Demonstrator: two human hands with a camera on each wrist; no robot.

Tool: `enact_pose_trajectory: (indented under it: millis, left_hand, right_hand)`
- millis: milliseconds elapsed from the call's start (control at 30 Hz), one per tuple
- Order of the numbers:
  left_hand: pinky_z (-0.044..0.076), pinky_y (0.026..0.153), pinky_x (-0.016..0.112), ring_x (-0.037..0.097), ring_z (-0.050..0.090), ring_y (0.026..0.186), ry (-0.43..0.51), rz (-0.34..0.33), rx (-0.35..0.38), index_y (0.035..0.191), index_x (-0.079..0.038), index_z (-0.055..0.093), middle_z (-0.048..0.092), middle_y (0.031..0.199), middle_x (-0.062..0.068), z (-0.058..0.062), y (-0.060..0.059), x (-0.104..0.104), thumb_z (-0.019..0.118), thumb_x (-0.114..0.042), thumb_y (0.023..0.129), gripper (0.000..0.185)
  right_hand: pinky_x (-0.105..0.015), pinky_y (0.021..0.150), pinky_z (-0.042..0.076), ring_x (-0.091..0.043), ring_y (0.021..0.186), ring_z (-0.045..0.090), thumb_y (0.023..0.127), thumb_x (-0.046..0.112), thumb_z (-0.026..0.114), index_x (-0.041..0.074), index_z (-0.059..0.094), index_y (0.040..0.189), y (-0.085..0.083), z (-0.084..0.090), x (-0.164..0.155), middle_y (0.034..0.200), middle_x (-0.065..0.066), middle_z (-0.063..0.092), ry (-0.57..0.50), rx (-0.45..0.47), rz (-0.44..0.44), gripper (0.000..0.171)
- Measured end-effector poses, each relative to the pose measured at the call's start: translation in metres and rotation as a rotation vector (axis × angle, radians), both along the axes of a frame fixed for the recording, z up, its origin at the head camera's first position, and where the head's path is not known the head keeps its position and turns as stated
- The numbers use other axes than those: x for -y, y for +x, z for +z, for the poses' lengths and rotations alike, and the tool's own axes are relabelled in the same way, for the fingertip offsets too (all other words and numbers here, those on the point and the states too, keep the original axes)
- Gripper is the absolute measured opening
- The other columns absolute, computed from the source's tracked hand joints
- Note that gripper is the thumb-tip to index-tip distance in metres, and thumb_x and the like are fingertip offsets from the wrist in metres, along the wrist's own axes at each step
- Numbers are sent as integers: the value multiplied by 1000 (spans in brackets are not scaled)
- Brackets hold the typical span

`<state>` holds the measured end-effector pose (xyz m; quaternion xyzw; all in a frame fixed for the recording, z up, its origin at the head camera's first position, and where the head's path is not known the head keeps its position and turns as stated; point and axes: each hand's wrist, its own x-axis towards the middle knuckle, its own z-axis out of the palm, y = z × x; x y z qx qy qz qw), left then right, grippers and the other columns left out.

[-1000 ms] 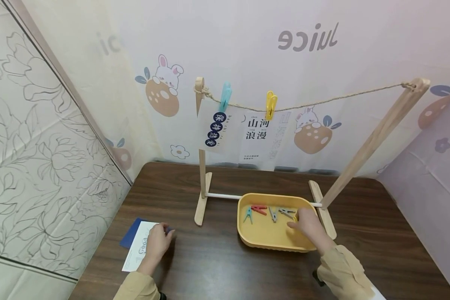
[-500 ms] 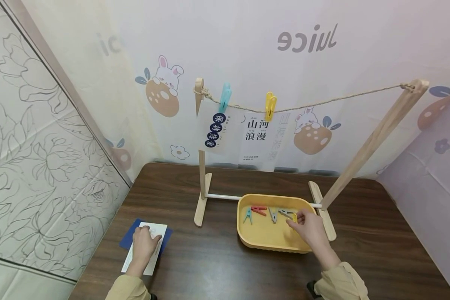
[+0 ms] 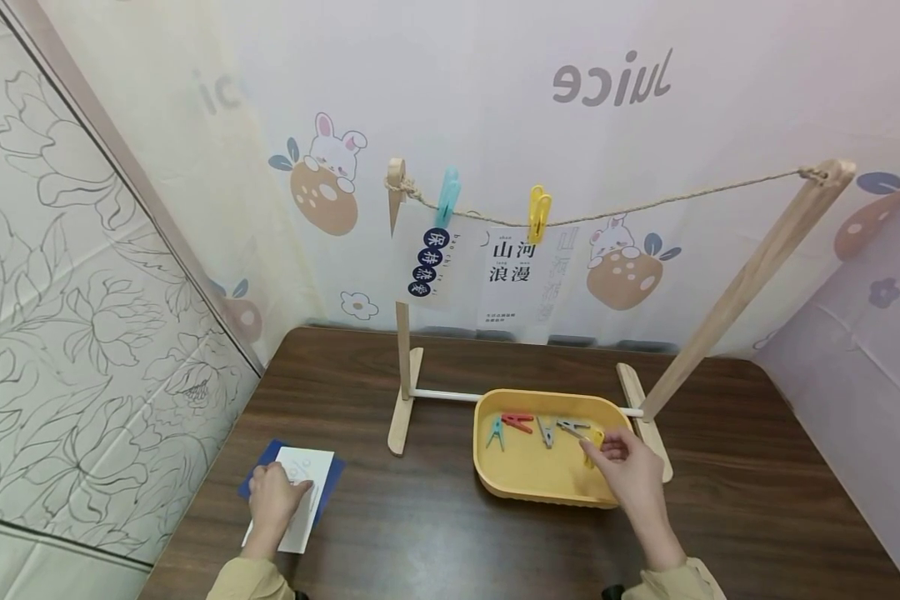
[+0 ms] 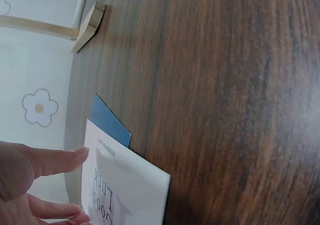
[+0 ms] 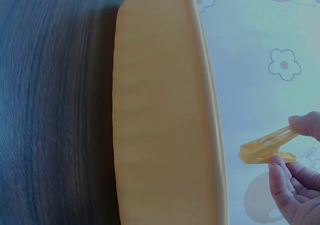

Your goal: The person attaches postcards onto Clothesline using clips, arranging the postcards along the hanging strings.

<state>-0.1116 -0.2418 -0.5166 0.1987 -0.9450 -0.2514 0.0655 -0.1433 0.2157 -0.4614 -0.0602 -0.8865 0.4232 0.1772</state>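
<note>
- The tray [image 3: 521, 477] holds a teal peg [image 3: 497, 432], a red peg [image 3: 517, 422] and two grey pegs [image 3: 547, 436]; only the head view looks down into it.
- The right hand [image 3: 636, 471] pinches a yellow peg [image 5: 265, 147] between thumb and fingertips, over the tray's right part.
- The right wrist view shows that pinch clearly, beyond the tray's outer wall and rim.
- The left hand [image 3: 273, 500] is at the white card [image 4: 127, 185], thumb and fingers apart; whether they press on it is hard to tell.
- The white card overlaps a blue card [image 3: 332, 487] on the surface [image 3: 390, 525].
- The left wrist view shows "Good Luck" on the white card, print the hand partly covers in the head view.
</note>
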Motion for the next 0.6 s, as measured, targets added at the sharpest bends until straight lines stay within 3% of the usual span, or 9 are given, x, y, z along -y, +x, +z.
enact_pose_trajectory:
  millis: [167,400,467,600]
  left_hand:
    - [37,71,58,54,39,93,9,9,68,94,22,45,38,97,40,0,0,2,74,-16,66,56]
    - [37,71,56,51,39,92,20,18,123,94,24,44,36,95,38,1,-2,3,74,-17,67,57]
    - [38,71,55,50,40,90,27,13,128,94,24,44,37,94,38,1,-3,4,74,-16,67,57]
    - [39,70,55,49,42,88,48,-3,131,92,24,45,39,91,37,3,-5,5,74,-15,66,55]
  right_hand:
    - [-16,46,40,-8,55,52,71,30,74,1,57,77,6,-6,-2,65,-5,57,-89,-43,26,34]
    - [-15,52,43,-10,61,54,72,29,73,0,59,80,12,0,6,70,-7,59,-74,59,-60,33]
    - [-16,51,43,-9,60,54,71,29,74,1,59,81,10,-8,3,70,-6,59,-86,55,-58,33]
    - [-23,45,43,-9,60,55,70,35,74,4,59,83,-3,-53,-16,71,-5,60,-91,19,-43,36]
